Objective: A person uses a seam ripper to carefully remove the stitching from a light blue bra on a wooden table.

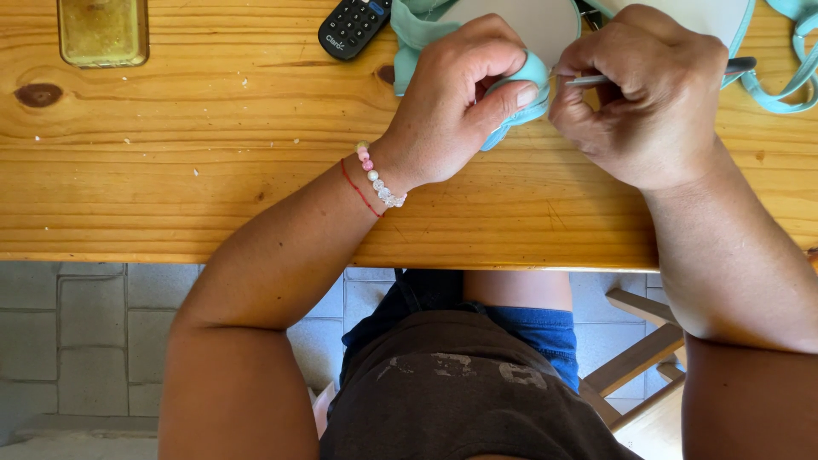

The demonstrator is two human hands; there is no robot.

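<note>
My left hand (456, 98) pinches a folded edge of light teal fabric (521, 92) between thumb and fingers, over the wooden table (213, 170). My right hand (648, 94) is closed around a thin metal tool (741, 65), whose tip points left at the fabric between the two hands. The tool's dark end sticks out to the right of my fist. A bead bracelet and a red string sit on my left wrist. More teal fabric (413, 30) and white rounded pieces (537, 21) lie just beyond my hands.
A black remote control (354, 25) lies at the far edge, left of the fabric. A yellowish phone case (103, 31) lies at the top left. Teal straps (792, 81) trail at the top right. A wooden chair (635, 358) and tiled floor show below the table edge.
</note>
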